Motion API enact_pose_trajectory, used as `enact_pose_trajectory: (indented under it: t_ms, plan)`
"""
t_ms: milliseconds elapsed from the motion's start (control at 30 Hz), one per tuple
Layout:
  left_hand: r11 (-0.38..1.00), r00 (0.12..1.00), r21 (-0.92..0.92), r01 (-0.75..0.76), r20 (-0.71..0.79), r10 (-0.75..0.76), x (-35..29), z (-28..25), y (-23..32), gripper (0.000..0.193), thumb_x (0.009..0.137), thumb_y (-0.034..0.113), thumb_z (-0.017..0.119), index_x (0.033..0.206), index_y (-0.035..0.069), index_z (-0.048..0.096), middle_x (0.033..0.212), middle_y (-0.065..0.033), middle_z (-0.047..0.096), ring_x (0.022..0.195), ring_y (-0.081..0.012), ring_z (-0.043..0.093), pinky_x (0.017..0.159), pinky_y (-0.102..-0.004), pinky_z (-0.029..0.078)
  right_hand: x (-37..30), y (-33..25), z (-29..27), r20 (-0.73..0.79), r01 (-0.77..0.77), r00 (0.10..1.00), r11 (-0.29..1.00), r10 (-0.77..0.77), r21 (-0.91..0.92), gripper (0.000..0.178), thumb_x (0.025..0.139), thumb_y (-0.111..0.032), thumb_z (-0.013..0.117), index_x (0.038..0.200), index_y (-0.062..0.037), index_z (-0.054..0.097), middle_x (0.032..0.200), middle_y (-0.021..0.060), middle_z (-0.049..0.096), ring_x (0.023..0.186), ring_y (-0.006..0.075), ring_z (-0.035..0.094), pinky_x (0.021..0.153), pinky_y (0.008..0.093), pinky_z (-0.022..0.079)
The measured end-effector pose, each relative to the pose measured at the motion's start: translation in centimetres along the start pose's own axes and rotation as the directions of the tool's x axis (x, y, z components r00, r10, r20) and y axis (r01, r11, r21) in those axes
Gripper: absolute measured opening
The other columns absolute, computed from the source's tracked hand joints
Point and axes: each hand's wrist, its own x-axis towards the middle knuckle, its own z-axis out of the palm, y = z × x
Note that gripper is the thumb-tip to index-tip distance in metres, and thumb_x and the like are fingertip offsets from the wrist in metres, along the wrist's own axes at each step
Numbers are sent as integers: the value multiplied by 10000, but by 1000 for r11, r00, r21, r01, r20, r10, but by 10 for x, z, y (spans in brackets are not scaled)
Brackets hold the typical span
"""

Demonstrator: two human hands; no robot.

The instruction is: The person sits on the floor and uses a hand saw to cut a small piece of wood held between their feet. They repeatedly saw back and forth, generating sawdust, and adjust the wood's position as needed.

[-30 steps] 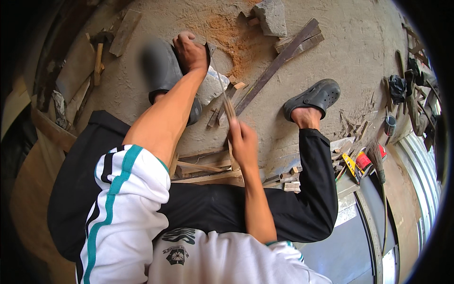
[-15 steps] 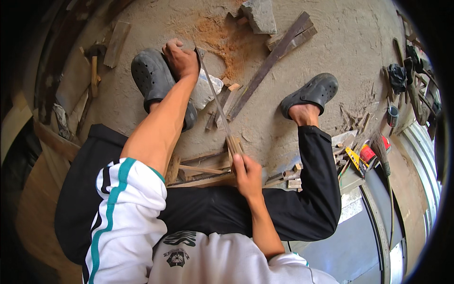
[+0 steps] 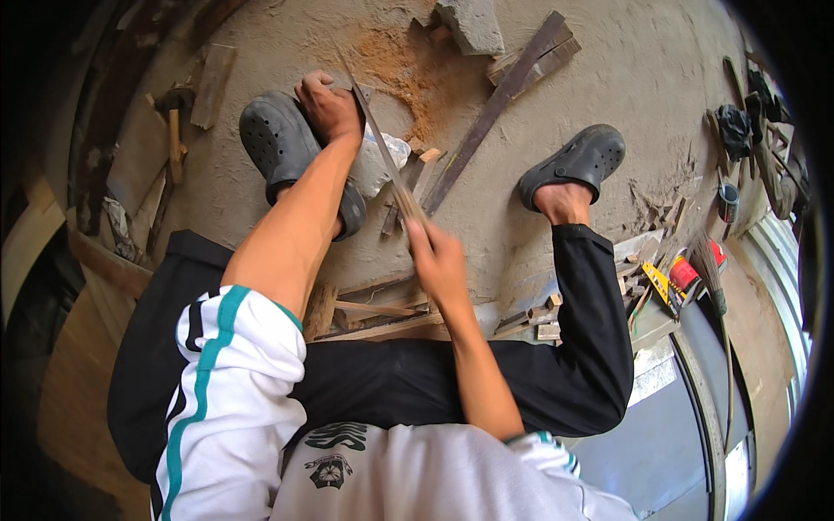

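My right hand (image 3: 439, 265) is wrapped round the wooden handle of a handsaw. Its long thin blade (image 3: 374, 128) slants up and to the left, passing close by my left hand (image 3: 330, 108). That hand is closed in a fist beside the black clog (image 3: 278, 135) on my left foot, above a pale stone block (image 3: 379, 165). What its fingers grip is hidden; only a small greyish end shows to the right of the blade.
Orange sawdust (image 3: 417, 87) lies beyond the stone. A dark wooden strip (image 3: 486, 122) and a concrete block (image 3: 472, 26) are farther off. At left lies a wooden-handled tool (image 3: 175, 130). Wood scraps, a yellow tool (image 3: 663, 286) and a brush (image 3: 708, 273) sit at right.
My right hand has pushed forward and slightly left, carrying the saw farther past my left hand. My left hand has stayed nearly in place.
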Motion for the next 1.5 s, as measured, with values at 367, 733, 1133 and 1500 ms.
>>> enact_pose_trajectory:
  t_ms: [367,733,1133,1500]
  plan:
    - [996,994,25,-89,-64,90,0,2,-3,215,740,-72,499,925,37,475,965,-195,504,953,-413,505,846,-481,415,-15,6,-13,24,7,1000,999,-7,36,376,985,-320,548,900,33,644,618,154,532,587,151,493,576,348,432]
    - [1000,998,-6,-13,-54,13,-1,0,2,204,732,-66,485,918,18,490,968,-195,533,985,-392,498,888,-461,395,-30,19,-26,37,-32,999,999,31,28,381,987,-314,543,857,34,631,626,164,576,569,174,509,559,369,414]
    - [999,997,10,-33,-63,34,-1,3,1,187,769,-69,469,920,41,472,957,-200,499,948,-422,500,841,-493,408,-14,23,-16,49,-39,998,999,38,18,351,970,-305,573,877,26,641,654,166,581,572,209,529,570,372,425]
    - [999,999,36,33,-33,-32,-1,1,-1,164,752,-37,515,907,11,488,952,-189,534,997,-387,501,896,-460,394,-26,30,-23,32,4,999,1000,-5,27,347,977,-307,563,1052,14,673,663,163,582,605,158,522,608,349,446]
